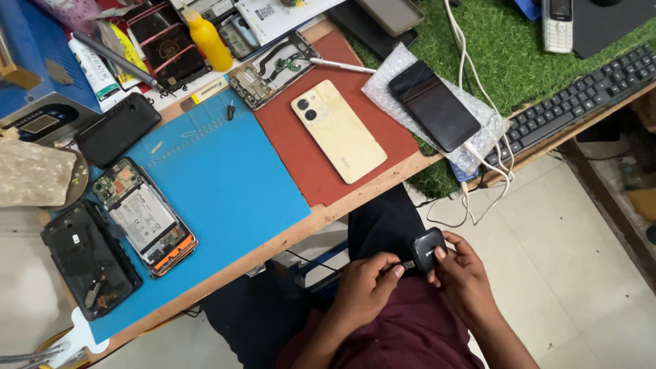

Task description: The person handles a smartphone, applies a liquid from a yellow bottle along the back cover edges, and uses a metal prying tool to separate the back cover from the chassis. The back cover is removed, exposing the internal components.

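Note:
Below the bench edge, over my lap, my right hand (465,277) grips a small black charger block (426,250). My left hand (365,283) pinches a black cable plug (406,264) right at the block's side; a thin black cable runs off to the left from it. On the wooden bench (287,236) above lie a gold phone (338,131) face down on a red mat (301,157), and an opened phone (145,217) with its battery showing at the left edge of a blue mat (225,184).
A black phone (434,106) rests on bubble wrap with white cables (488,160) trailing off the edge. A keyboard (581,96) sits on green turf at right. Black back covers (89,260), a circuit frame (273,68), a yellow bottle (208,41) and tools crowd the left and back.

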